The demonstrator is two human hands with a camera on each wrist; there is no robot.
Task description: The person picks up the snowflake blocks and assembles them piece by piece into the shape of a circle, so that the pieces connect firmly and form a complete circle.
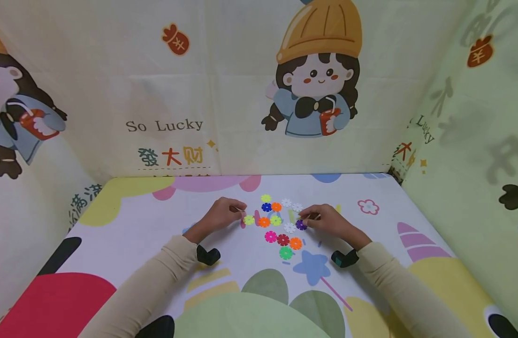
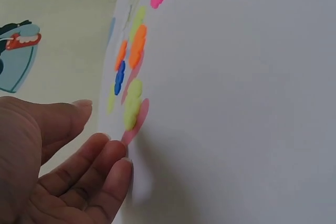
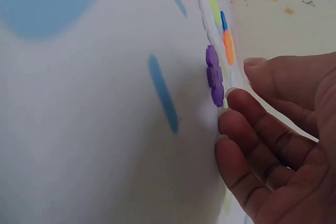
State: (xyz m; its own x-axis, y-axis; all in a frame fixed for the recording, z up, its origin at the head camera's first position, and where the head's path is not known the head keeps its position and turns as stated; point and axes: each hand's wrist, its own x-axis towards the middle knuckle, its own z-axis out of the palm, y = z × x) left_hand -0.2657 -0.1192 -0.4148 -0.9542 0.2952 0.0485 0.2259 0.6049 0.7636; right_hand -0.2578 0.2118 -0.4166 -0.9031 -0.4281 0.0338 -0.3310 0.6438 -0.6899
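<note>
Landmark: the dark red piece (image 1: pixel 283 240), a flat flower-shaped disc lying on the tabletop (image 1: pixel 149 253). All places below are as seen by the head camera.

Adjoining the landmark: pink piece (image 1: pixel 270 236) on its left, orange piece (image 1: pixel 295 243) on its right, green piece (image 1: pixel 286 253) on its near side.

Beyond the landmark: white piece (image 1: pixel 289 227), slightly right; purple piece (image 1: pixel 301 225), farther right, beside the white one. Beyond and left: a second orange piece (image 1: pixel 264 222) with a yellow-green piece (image 1: pixel 275 219) on either side; the outer yellow-green piece (image 1: pixel 248 219) is leftmost of the set. Farthest out from the landmark: blue piece (image 1: pixel 266 207), a third orange piece, another yellow-green piece and two more white pieces.

Left hand (image 1: pixel 223 216): left of and beyond the landmark, just beside the outer yellow-green piece. Grip apart; thumb clear of the fingers in the left wrist view, nothing held.

Right hand (image 1: pixel 326 220): right of and beyond the landmark, fingertips at the purple piece. Grip likewise apart, thumb raised off the fingers, nothing clamped. Contact with the purple piece: cannot tell.

Surroundings: printed blue star (image 1: pixel 312 268) nearer and right of the landmark; patterned backdrop (image 1: pixel 238 103) well beyond it.
</note>
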